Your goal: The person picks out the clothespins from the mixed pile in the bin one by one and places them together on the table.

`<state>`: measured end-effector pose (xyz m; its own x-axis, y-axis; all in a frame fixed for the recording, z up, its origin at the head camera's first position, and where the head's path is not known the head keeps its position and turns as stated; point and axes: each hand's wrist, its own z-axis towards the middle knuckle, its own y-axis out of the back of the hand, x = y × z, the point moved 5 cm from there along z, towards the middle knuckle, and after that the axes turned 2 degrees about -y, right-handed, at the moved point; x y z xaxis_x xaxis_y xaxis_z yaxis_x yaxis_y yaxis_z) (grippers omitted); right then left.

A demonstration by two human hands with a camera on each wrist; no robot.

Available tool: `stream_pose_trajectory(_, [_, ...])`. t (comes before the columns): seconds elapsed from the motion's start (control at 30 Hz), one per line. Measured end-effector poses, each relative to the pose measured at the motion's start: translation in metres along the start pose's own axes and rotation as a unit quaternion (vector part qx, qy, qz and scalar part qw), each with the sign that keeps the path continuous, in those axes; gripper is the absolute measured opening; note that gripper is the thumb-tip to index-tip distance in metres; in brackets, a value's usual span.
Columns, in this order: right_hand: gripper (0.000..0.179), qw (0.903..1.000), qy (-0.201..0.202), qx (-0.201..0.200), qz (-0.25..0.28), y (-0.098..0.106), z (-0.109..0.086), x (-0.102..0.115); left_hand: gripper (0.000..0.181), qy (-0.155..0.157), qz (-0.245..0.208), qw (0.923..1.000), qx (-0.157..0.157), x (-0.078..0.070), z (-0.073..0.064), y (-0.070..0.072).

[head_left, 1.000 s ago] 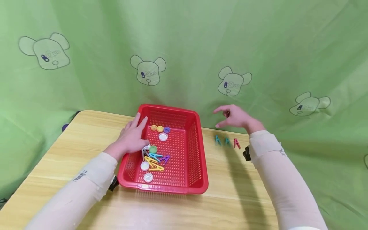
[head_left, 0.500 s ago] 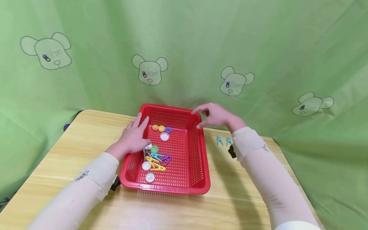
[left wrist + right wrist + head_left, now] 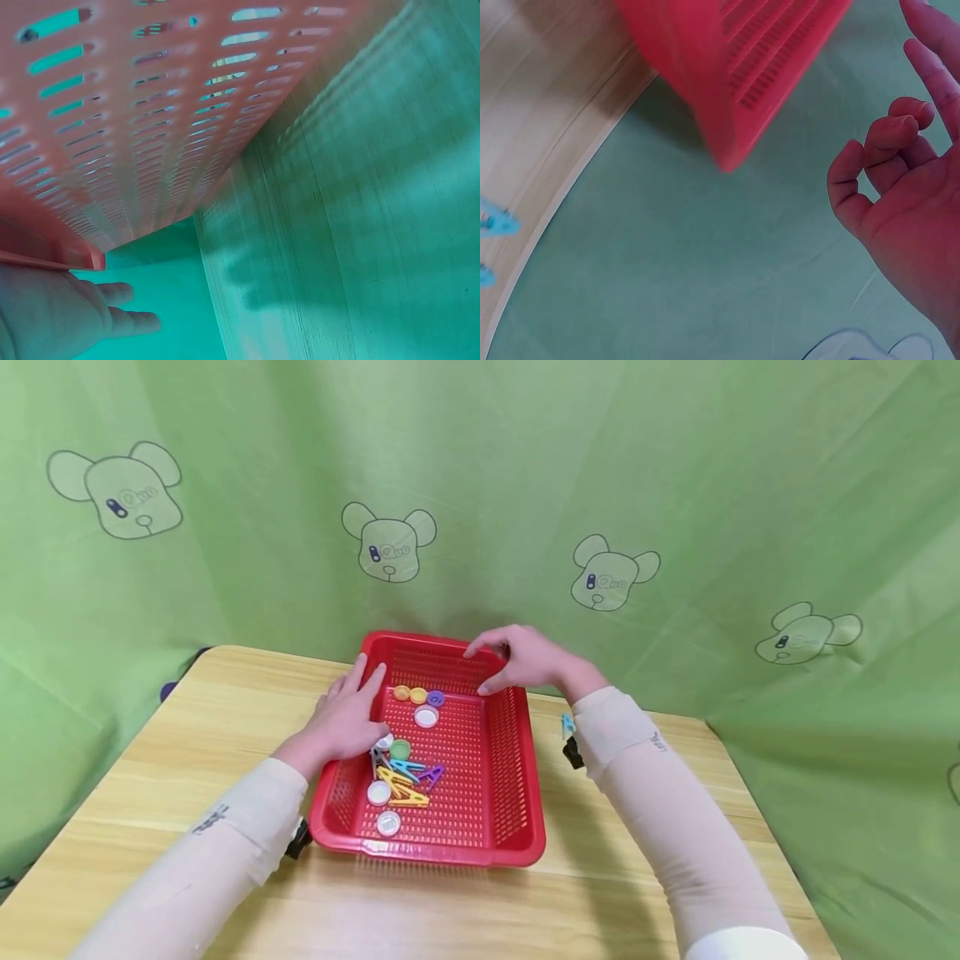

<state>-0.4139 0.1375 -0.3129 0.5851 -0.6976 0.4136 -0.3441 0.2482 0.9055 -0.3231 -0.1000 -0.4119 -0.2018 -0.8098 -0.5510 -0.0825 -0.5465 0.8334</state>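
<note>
My left hand (image 3: pixel 341 727) rests on the left rim of a red perforated plastic basket (image 3: pixel 534 793), fingers straight along the rim and thumb inside. The left wrist view shows this hand (image 3: pixel 52 311) at the rim with straight fingers. Over the basket's back right corner hovers my right hand (image 3: pixel 521 658), thumb and index finger spread apart. Its other fingers (image 3: pixel 889 150) are loosely curled, and nothing shows in them. In the basket lie yellow clothespins (image 3: pixel 408 799), a purple one, blue ones, several white round caps (image 3: pixel 426 717), a green cap (image 3: pixel 400 750) and yellow and purple caps.
The wooden table (image 3: pixel 187 760) extends around the basket. To its right lies a light blue clothespin (image 3: pixel 567 725), partly behind the right wrist's camera; the right wrist view shows two blue clothespins (image 3: pixel 495 223). A green curtain (image 3: pixel 480 460) hangs right behind the table.
My right hand has moved left, from above the clothespins on the table to over the basket's back right corner. My left hand stays at the left rim.
</note>
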Motion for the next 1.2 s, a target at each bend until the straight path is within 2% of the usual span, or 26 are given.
stream_pose_trajectory(0.3, [0.048, 0.9995, 0.025, 0.004, 0.020, -0.015, 0.016, 0.025, 0.091, -0.006, -0.002, 1.0000, -0.004, 0.002, 0.001, 0.001])
stream_pose_trajectory(0.5, [0.045, 0.9984, 0.035, 0.008, 0.044, -0.034, 0.025, 0.037, 0.089, -0.011, -0.006, 0.9999, -0.006, 0.001, 0.000, 0.003])
stream_pose_trajectory(0.9, [0.038, 0.9915, 0.055, 0.052, 0.106, -0.075, 0.040, 0.054, 0.088, -0.009, -0.005, 0.9999, -0.006, 0.002, -0.001, 0.002])
stream_pose_trajectory(1.2, [0.041, 0.9908, 0.062, 0.074, 0.095, -0.101, 0.046, 0.056, 0.088, -0.012, -0.003, 0.9999, -0.006, 0.002, 0.001, 0.003])
